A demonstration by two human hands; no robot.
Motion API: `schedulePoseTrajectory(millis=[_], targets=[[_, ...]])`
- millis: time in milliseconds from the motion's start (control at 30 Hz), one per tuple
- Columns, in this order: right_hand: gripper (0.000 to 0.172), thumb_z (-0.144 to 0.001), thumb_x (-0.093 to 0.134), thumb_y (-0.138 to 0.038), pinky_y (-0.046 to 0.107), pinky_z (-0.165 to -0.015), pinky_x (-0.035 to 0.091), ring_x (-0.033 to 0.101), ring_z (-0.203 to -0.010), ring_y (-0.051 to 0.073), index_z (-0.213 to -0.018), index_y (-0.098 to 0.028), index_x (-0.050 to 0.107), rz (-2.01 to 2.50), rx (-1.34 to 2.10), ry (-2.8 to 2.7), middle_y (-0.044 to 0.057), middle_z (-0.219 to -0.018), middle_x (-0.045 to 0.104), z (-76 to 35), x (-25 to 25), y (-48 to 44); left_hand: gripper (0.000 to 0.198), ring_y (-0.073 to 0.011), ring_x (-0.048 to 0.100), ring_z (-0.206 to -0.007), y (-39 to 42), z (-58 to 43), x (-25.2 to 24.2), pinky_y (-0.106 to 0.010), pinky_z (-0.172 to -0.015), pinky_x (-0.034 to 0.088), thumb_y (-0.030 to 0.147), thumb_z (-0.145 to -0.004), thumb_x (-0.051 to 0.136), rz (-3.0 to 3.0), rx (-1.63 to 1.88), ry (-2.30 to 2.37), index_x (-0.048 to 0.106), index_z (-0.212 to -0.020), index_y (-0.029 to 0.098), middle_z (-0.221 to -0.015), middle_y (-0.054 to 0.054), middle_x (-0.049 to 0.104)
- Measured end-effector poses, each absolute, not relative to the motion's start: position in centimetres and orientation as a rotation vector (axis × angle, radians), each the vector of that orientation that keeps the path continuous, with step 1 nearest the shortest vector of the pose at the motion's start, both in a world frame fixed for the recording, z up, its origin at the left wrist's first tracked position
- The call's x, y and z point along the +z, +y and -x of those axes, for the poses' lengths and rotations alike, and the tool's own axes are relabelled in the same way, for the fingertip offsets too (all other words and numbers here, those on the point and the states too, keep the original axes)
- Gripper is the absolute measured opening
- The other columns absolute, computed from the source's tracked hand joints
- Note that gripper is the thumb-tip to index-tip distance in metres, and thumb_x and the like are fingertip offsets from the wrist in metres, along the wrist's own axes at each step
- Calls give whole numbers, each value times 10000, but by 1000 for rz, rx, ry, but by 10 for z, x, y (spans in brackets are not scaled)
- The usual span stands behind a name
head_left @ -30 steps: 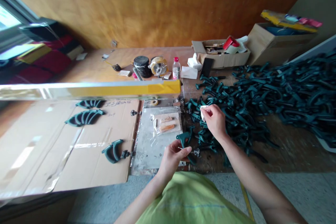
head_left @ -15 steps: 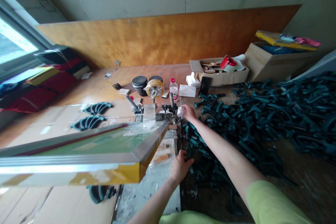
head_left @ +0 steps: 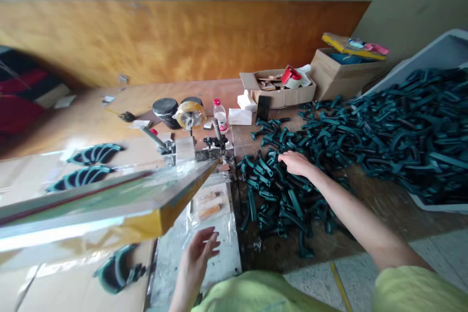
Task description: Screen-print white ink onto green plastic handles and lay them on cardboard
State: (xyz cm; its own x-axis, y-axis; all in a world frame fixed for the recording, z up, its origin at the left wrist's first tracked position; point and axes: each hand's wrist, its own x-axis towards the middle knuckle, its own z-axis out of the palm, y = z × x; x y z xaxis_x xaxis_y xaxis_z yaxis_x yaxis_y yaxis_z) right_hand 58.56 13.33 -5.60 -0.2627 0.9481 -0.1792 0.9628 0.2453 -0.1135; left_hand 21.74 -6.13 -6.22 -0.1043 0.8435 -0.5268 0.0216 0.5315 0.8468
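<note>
My right hand (head_left: pixel 297 163) rests palm down on the near heap of dark green plastic handle parts (head_left: pixel 278 190), fingers curled over them; whether it grips one I cannot tell. My left hand (head_left: pixel 199 253) hovers open, fingers spread, over the plastic-covered grey plate (head_left: pixel 226 253) under the raised screen frame (head_left: pixel 109 200). Nothing is in the left hand. A clear bag with orange pieces (head_left: pixel 210 204) lies on the plate beyond it.
A large pile of green parts (head_left: pixel 402 126) fills the right. Finished parts (head_left: pixel 93 153) and one part (head_left: pixel 117 268) lie on cardboard at left. A tape roll (head_left: pixel 190 114), black tin (head_left: pixel 166 106), bottle (head_left: pixel 220 114) and cardboard boxes (head_left: pixel 278 90) stand behind.
My right hand came back from the frame's hinge and dropped onto the near heap of green parts. My left hand let go of its part and opened over the plate. The view swung right.
</note>
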Motion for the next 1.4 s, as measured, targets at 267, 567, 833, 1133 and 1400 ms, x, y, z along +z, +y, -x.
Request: schedulePoseTrajectory(millis=[267, 567, 833, 1133, 1400], targets=[[275, -740, 534, -47, 332, -777, 426, 573, -967, 250, -954, -175, 650, -2059, 43, 2456, 124, -1011, 642, -562, -28, 103, 626, -245, 716, -764, -93, -159, -47, -347, -658, 597, 599, -542, 794, -651, 1095, 1696, 664, -954, 147, -869, -78, 733], [200, -736, 610, -88, 337, -847, 490, 633, -890, 170, -855, -199, 727, -1651, -1222, 3240, 25, -901, 650, -388, -58, 55, 582, -198, 694, -749, -93, -109, -43, -314, -665, 577, 529, -606, 798, -629, 1217, 1602, 653, -998, 124, -884, -85, 719], [321, -815, 593, -51, 338, -859, 478, 585, -942, 180, -1035, -236, 735, -1518, -714, 3171, 43, -966, 674, -340, -91, 51, 560, -180, 680, -749, -99, -69, -44, -293, -674, 567, 506, -624, 801, -600, 1278, 1567, 649, -1001, 121, -874, -68, 718], [404, -911, 567, -289, 419, -1062, 372, 480, -1268, 253, -1314, -264, 579, -1247, -319, 3149, 73, -1376, 557, -298, -84, 45, 502, -165, 682, -759, -32, -51, 25, -314, -698, 583, 507, -751, 692, -913, 1561, 1443, 610, -1111, 166, -891, -51, 689], [538, -935, 497, -457, 506, -1161, 196, 326, -1409, 271, -1430, -254, 441, -1485, -296, 2966, 71, -1494, 420, -291, -112, 40, 405, -91, 472, -473, 36, -46, 87, -258, -524, 549, 575, -853, 499, -879, 1746, 1295, 598, -796, 186, -569, 25, 512]])
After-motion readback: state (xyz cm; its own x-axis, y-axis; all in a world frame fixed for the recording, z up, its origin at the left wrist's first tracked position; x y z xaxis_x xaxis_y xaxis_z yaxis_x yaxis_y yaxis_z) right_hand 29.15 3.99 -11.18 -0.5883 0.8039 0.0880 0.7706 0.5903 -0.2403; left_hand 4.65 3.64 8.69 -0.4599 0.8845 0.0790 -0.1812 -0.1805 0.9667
